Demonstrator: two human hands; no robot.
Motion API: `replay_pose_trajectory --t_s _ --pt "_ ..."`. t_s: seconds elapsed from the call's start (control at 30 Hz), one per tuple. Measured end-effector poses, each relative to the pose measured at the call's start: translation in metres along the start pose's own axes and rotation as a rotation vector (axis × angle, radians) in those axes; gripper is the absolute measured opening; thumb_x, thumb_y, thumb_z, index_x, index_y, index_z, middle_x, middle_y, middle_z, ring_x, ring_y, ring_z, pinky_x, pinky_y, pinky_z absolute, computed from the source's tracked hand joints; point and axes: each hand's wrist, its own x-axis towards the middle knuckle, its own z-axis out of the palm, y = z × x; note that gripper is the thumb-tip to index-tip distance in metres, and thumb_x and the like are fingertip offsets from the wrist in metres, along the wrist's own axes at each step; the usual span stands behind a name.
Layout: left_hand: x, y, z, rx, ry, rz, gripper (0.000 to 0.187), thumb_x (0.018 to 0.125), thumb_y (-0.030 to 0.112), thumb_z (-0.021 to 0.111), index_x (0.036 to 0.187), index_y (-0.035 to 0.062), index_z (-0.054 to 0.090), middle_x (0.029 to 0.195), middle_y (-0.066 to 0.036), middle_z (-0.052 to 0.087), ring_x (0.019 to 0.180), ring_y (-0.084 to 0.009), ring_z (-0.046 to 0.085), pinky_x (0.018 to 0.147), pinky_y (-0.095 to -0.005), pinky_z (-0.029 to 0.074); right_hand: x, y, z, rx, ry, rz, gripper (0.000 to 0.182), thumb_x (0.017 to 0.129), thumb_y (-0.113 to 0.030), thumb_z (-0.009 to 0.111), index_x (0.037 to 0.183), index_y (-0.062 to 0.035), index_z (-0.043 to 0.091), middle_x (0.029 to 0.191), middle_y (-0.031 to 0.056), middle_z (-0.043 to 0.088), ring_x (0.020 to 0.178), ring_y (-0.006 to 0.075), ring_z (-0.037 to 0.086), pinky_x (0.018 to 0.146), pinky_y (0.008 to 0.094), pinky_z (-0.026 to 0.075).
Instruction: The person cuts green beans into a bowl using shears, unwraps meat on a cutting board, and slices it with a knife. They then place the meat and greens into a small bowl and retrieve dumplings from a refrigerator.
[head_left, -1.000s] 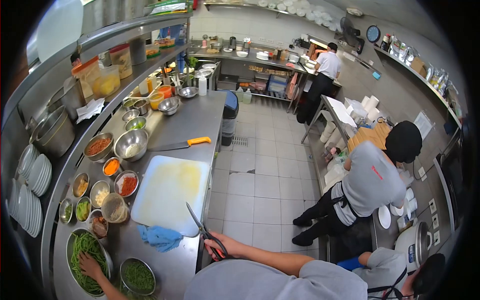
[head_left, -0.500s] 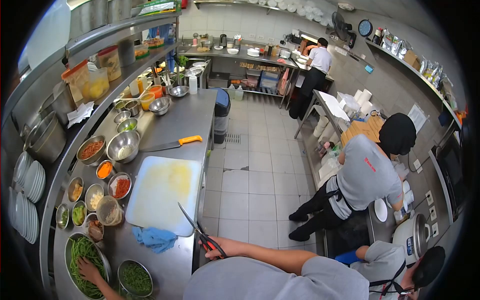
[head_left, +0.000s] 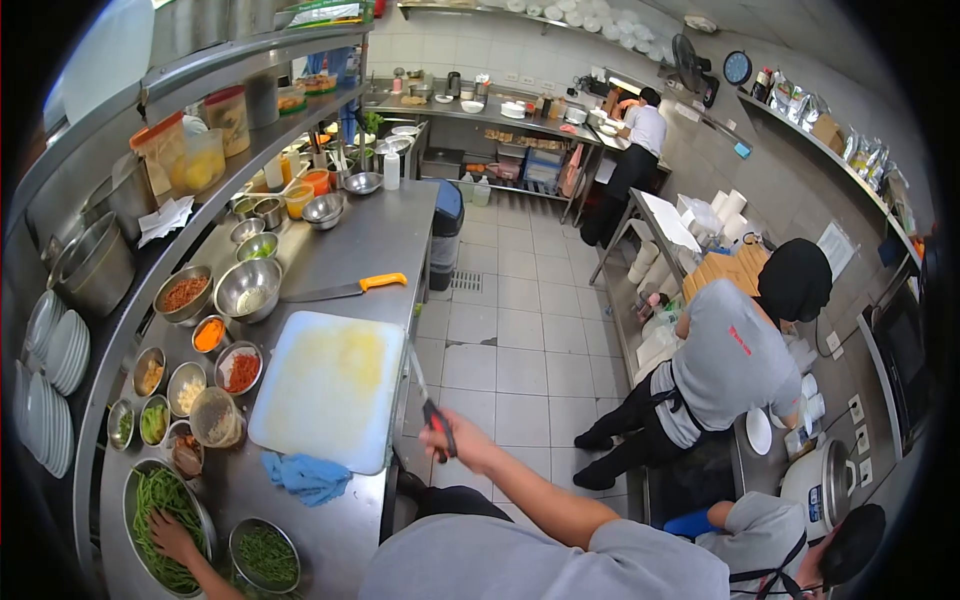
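Note:
In a large metal bowl (head_left: 205, 505) of long green beans (head_left: 160, 488) at the lower left, my left hand (head_left: 174, 538) lies on the beans with its fingers spread. My right hand (head_left: 452, 440) grips the handles of red and black scissors (head_left: 430, 410) beyond the counter's right edge. The scissor blades point up and look nearly together. Beside the bean bowl stands a smaller metal bowl (head_left: 236, 540) of cut green pieces (head_left: 270, 556). A crumpled blue cloth (head_left: 306, 479) rests near the white cutting board (head_left: 325, 385).
An orange-handled knife (head_left: 350, 289) lies behind the board. Small bowls of ingredients (head_left: 240, 370) line the counter's left side under a metal shelf (head_left: 200, 195). Two people in grey shirts (head_left: 735, 350) (head_left: 760, 535) stand at the right; another (head_left: 640, 135) is at the back.
My right hand has moved slightly right and up with the scissors, whose blades have come closer together. My left hand has shifted slightly left on the beans. The view has shifted a little.

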Motion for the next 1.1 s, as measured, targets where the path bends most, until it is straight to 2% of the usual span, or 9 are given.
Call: replay_pose_trajectory --t_s 0.07,0.13,0.23,0.3,0.47,0.73,0.83,0.93,1.1 --pt "0.000 0.000 0.000 -0.011 -0.010 -0.008 0.057 0.110 0.058 0.022 0.159 0.0322 0.038 0.164 0.002 0.038 0.145 -0.0346 0.041 0.117 -0.0619 0.032 0.023 -0.015 -0.019 0.032 0.059 -0.036 0.027 0.095 -0.022 0.076 0.109 -0.0082 0.057 0.079 0.0025 0.065 0.064 0.0124 0.063 0.058 0.0266 0.050" --pt "0.000 0.001 -0.005 -0.022 -0.014 -0.008 0.059 0.110 0.060 0.022 0.159 0.0320 0.038 0.165 0.002 0.037 0.146 -0.0348 0.040 0.117 -0.0625 0.032 0.045 -0.034 -0.035 0.347 0.030 -0.192 0.021 0.096 -0.021 0.074 0.100 -0.0063 0.059 0.074 0.0045 0.063 0.060 0.0153 0.062 0.057 0.0273 0.051" --pt "-0.012 0.008 -0.024 -0.039 -0.029 -0.025 0.066 0.106 0.068 0.024 0.160 0.0320 0.038 0.166 0.000 0.035 0.147 -0.0358 0.038 0.118 -0.0632 0.031 0.071 -0.064 -0.053 0.565 0.090 -0.323 0.021 0.096 -0.020 0.074 0.092 -0.0046 0.060 0.073 0.0052 0.064 0.061 0.0177 0.064 0.056 0.0287 0.052" --pt "-0.024 0.014 -0.051 0.065 -0.085 -0.069 0.072 0.103 0.073 0.025 0.160 0.0320 0.038 0.167 0.000 0.033 0.149 -0.0369 0.035 0.119 -0.0634 0.029 0.092 -0.080 -0.065 0.595 0.123 -0.332 0.022 0.096 -0.021 0.074 0.091 -0.0042 0.060 0.074 0.0053 0.064 0.061 0.0178 0.064 0.056 0.0300 0.053" --pt "-0.014 0.010 -0.033 0.016 -0.071 -0.072 0.073 0.103 0.073 0.026 0.160 0.0303 0.037 0.167 0.001 0.032 0.149 -0.0375 0.034 0.119 -0.0636 0.028 0.147 -0.130 -0.105 0.591 0.181 -0.322 0.024 0.094 -0.022 0.076 0.090 -0.0042 0.060 0.074 0.0054 0.064 0.062 0.0175 0.066 0.054 0.0318 0.056" --pt "-0.013 0.007 -0.030 0.015 -0.077 -0.053 0.068 0.106 0.068 0.026 0.161 0.0293 0.036 0.167 0.001 0.034 0.148 -0.0381 0.036 0.119 -0.0645 0.028 0.195 -0.241 -0.149 -0.142 0.543 -0.309 0.024 0.092 -0.022 0.078 0.091 -0.0031 0.063 0.070 0.0056 0.063 0.054 0.0177 0.061 0.047 0.0332 0.053" --pt "-0.011 0.005 -0.028 -0.046 -0.049 -0.058 0.069 0.106 0.067 0.028 0.161 0.0260 0.035 0.165 -0.001 0.037 0.147 -0.0391 0.038 0.120 -0.0629 0.027 0.205 -0.271 -0.163 -0.267 0.636 -0.246 0.025 0.091 -0.020 0.079 0.089 -0.0005 0.064 0.069 0.0068 0.062 0.053 0.0188 0.060 0.045 0.0343 0.051" --pt "-0.007 0.004 -0.018 -0.096 -0.005 -0.056 0.070 0.107 0.065 0.030 0.161 0.0214 0.035 0.164 -0.002 0.040 0.146 -0.0396 0.040 0.121 -0.0608 0.026 0.210 -0.296 -0.176 -0.389 0.618 -0.170 0.027 0.091 -0.022 0.079 0.102 -0.0023 0.065 0.077 0.0064 0.064 0.059 0.0179 0.061 0.051 0.0333 0.053" --pt "-0.008 0.005 -0.018 -0.112 0.017 -0.052 0.065 0.108 0.060 0.035 0.158 0.0188 0.040 0.162 -0.004 0.042 0.147 -0.0378 0.039 0.122 -0.0605 0.026 0.223 -0.327 -0.176 -0.619 0.652 -0.129 0.027 0.090 -0.021 0.080 0.097 -0.0002 0.065 0.078 0.0096 0.066 0.057 0.0194 0.062 0.050 0.0359 0.052"
